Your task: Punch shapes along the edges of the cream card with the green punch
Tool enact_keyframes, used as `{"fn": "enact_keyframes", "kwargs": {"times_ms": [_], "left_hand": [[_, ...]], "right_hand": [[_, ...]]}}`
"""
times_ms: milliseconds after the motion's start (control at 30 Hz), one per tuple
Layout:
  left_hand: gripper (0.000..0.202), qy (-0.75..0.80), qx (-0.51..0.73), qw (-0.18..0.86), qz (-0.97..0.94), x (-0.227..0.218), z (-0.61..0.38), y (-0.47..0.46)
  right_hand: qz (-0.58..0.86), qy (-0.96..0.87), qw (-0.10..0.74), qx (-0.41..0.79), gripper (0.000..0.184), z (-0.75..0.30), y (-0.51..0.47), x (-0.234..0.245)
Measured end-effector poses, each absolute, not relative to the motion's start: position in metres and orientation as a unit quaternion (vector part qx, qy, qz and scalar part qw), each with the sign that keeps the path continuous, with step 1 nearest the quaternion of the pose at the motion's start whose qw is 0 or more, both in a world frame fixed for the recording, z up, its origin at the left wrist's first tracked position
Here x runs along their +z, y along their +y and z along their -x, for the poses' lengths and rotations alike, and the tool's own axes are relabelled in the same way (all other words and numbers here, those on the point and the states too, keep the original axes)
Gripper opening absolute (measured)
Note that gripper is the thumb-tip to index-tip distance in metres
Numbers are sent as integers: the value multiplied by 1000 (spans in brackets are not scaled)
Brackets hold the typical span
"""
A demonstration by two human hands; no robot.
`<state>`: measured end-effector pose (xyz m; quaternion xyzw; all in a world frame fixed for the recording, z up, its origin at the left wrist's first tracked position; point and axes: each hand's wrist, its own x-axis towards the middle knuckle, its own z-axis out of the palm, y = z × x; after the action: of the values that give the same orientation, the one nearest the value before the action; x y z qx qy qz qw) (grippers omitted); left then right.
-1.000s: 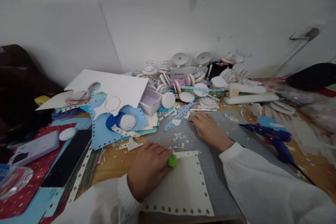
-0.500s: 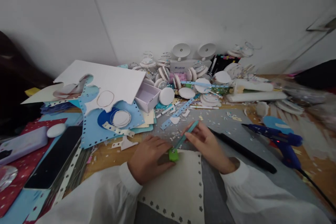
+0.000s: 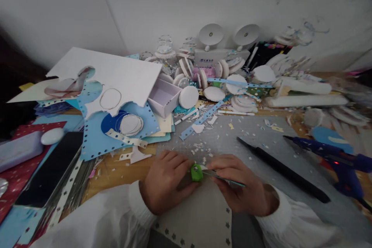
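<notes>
Open grey mat (image 3: 247,141) beyond right hand (image 3: 242,192); black rod (image 3: 281,168) and clutter (image 3: 209,89) hem it

No text can be read with certainty. The only printing in view is a short line of dark blue characters on the front of a white box (image 3: 216,57) at the back of the tabletop (image 3: 124,172), beneath two round white discs (image 3: 211,33). It is too blurred to make out.
</notes>
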<state>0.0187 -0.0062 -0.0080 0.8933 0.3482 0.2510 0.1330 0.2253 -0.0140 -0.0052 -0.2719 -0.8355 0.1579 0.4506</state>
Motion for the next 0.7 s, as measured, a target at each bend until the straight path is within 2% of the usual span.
{"fn": "enact_keyframes", "kwargs": {"times_ms": [133, 233, 333, 433, 567, 700], "left_hand": [[28, 350, 251, 128, -893, -7, -19, -7], [28, 351, 255, 130, -892, -7, -19, -7], [26, 351, 261, 130, -890, -8, -20, -7], [25, 351, 262, 126, -890, -8, -20, -7], [25, 351, 258, 123, -892, -7, -20, -7], [25, 352, 254, 118, -893, -7, -19, -7]], "right_hand": [[296, -806, 496, 128, 32, -225, -13, 1], [317, -780, 518, 150, 35, -225, -13, 3], [283, -799, 494, 191, 35, -224, -14, 1], [262, -827, 463, 180, 32, -224, -14, -1], [298, -814, 478, 142, 31, -225, -14, -1], [292, -803, 484, 189, 35, -225, -14, -2]]}}
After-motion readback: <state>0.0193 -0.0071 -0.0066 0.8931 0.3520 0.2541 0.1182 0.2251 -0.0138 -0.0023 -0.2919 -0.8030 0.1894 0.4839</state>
